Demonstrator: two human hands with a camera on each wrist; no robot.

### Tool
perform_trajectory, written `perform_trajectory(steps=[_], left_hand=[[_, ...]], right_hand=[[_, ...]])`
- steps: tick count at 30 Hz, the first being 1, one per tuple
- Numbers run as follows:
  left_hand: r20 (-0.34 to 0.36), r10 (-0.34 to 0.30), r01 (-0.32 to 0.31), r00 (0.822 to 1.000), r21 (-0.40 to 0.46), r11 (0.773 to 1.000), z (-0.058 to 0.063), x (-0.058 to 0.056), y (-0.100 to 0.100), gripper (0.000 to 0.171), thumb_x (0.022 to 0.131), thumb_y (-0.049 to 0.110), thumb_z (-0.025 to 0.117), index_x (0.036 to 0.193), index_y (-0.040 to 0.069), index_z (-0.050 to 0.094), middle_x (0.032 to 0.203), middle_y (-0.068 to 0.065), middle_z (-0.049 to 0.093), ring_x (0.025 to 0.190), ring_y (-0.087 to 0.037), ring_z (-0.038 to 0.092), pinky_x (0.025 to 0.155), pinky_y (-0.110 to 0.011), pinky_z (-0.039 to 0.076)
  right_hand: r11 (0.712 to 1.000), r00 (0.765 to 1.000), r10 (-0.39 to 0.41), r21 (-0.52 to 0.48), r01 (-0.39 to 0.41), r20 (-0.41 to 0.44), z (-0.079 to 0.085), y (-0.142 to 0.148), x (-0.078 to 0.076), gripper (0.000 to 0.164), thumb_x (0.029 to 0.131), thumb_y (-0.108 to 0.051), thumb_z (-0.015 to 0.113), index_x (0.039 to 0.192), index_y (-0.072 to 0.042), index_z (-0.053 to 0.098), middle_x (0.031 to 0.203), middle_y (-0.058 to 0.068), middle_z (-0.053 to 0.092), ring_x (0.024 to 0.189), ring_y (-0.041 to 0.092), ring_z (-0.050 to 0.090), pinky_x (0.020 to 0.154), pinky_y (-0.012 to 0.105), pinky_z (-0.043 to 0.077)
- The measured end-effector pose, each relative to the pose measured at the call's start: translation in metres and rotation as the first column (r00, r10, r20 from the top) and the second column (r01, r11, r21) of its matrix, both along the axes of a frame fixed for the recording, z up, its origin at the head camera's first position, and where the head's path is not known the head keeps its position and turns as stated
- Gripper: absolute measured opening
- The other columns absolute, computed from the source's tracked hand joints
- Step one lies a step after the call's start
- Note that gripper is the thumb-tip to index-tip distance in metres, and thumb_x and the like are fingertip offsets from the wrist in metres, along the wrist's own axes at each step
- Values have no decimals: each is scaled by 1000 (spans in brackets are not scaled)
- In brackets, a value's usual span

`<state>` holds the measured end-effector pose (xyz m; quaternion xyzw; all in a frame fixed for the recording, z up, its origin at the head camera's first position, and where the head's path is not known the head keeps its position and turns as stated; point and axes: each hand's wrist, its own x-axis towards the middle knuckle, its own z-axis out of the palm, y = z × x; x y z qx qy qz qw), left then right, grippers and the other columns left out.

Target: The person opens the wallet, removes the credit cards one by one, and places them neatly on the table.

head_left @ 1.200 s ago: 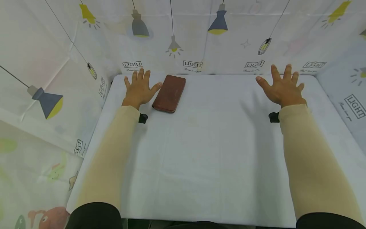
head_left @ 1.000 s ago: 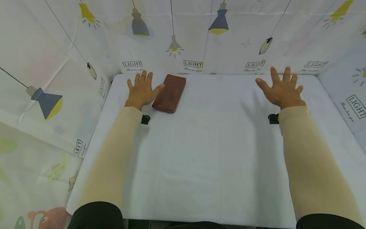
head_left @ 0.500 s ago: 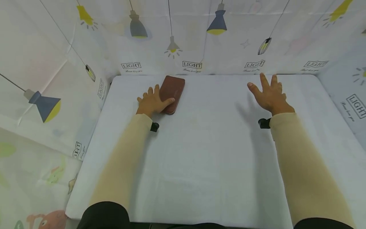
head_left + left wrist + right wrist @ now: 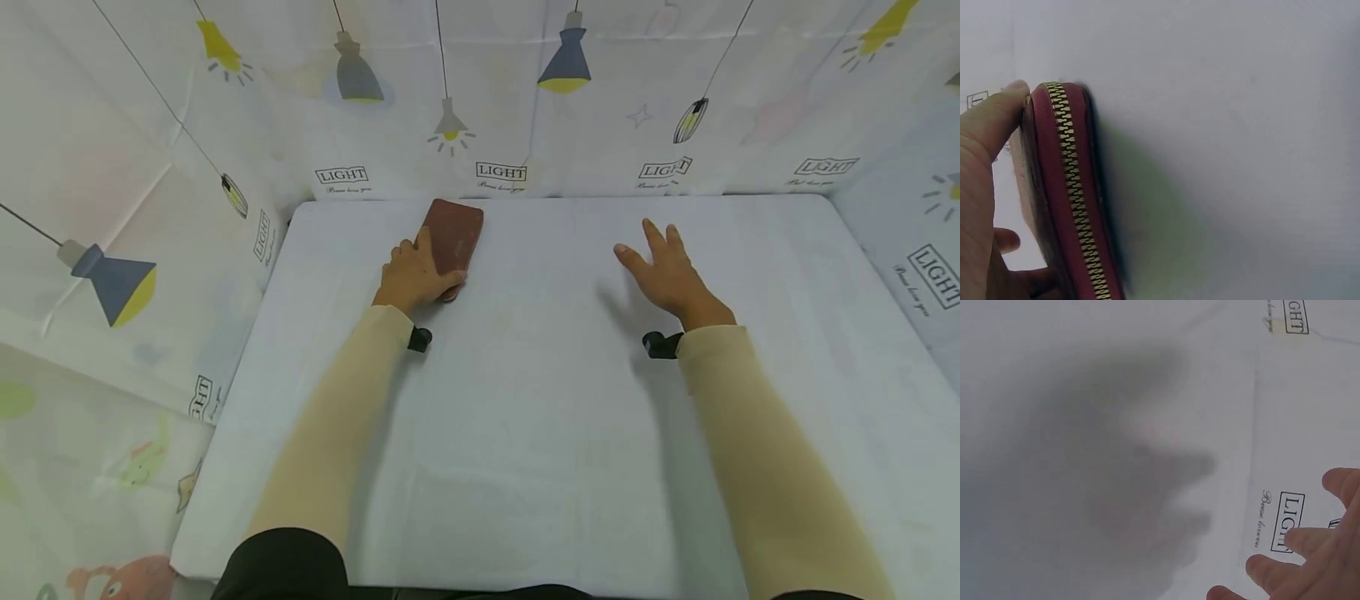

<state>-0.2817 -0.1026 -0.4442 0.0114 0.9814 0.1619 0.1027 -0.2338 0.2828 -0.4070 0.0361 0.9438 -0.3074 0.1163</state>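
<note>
A reddish-brown zip wallet [image 4: 456, 237] lies flat at the back of the white table, left of the middle. My left hand [image 4: 414, 277] grips its near left part, with the thumb across the near end and the fingers along the left edge. In the left wrist view the wallet's gold-toothed zip [image 4: 1072, 175] runs along its side, and the thumb [image 4: 999, 115] touches the corner. My right hand [image 4: 670, 279] is held over the table on the right, fingers spread and holding nothing. The right wrist view shows its fingers [image 4: 1310, 544] stretched out.
The white table [image 4: 525, 458] has a light sheet behind it and at both sides, printed with hanging lamps and LIGHT labels [image 4: 501, 172]. A dark wrist camera [image 4: 420, 338] sits at the left cuff and another [image 4: 662, 345] at the right cuff.
My left hand has moved right and nearer, from beside the wallet onto it, and its fingers have closed on it. My right hand has come left and nearer. The wallet stays about where it was.
</note>
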Motion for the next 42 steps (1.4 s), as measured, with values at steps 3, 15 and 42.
perform_trajectory(steps=[3, 15, 42], left_hand=[[-31, 2, -2, 1000, 11, 1000, -1, 0, 0, 113, 78, 74, 59, 157, 16, 2, 138, -23, 35, 126, -36, 35, 100, -51, 38], [-199, -26, 31, 980, 20, 999, -2, 2, 4, 117, 71, 64, 76, 157, 23, 7, 135, -17, 33, 98, -31, 52, 81, -45, 50], [-224, -173, 206, 959, 132, 970, 20, 14, 20, 82, 90, 38, 70, 154, 32, 20, 133, -3, 52, 113, -24, 55, 95, -45, 44]], right_hand=[[1000, 1000, 21, 7, -21, 14, -5, -4, 4, 94, 87, -79, 32, 156, -29, -8, 158, 15, -23, 143, 51, -7, 105, 73, 8], [998, 996, 65, -19, -64, 62, -22, -9, 15, 96, 88, -75, 38, 157, -23, -3, 160, 19, -16, 145, 47, -4, 109, 70, 7], [985, 990, 133, 105, -137, 48, -37, -18, 17, 91, 93, -63, 46, 157, -9, 10, 158, 30, 8, 144, 48, 6, 111, 65, 12]])
